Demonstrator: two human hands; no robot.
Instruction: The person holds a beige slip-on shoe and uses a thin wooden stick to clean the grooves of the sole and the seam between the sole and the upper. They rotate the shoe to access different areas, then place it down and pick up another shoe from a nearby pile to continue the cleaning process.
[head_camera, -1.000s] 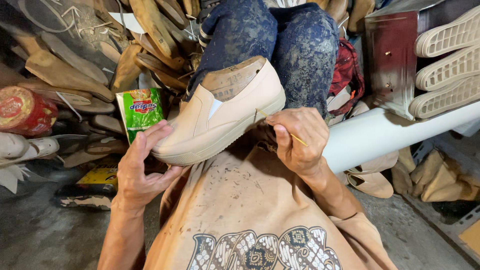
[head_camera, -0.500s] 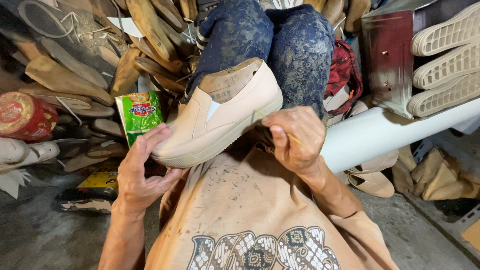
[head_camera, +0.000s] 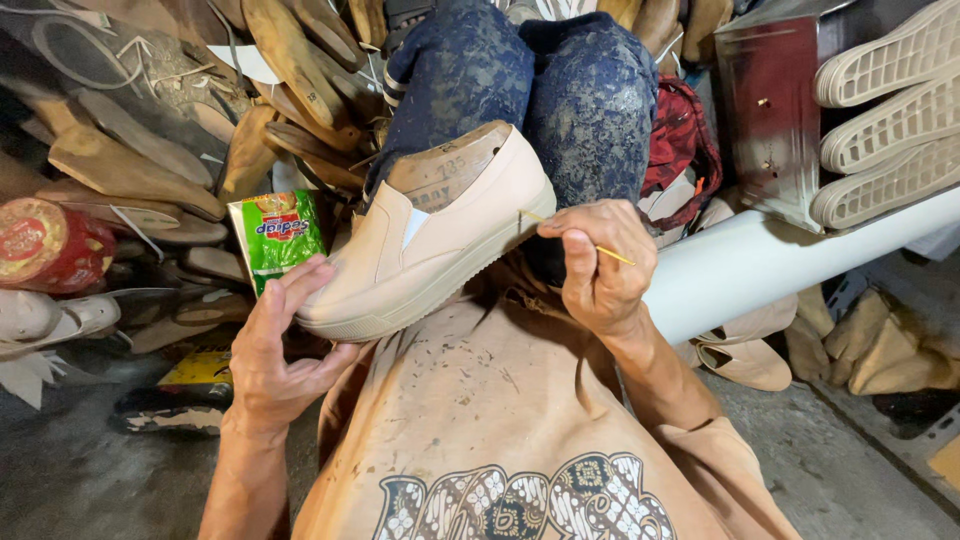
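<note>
A dark metal box (head_camera: 775, 120) stands at the far right with pale shoe soles (head_camera: 890, 110) stacked on edge against it; what lies inside the box cannot be told. A green sachet (head_camera: 277, 233) leans among wooden lasts (head_camera: 290, 60) at the far left. The beige slip-on shoe (head_camera: 430, 250) rests on the person's lap, near the knees. The left hand (head_camera: 280, 350) cups its toe, fingers half curled. The right hand (head_camera: 600, 265), closed narrow, pinches a thin yellow stick (head_camera: 612, 254) whose tip touches the shoe's heel
</note>
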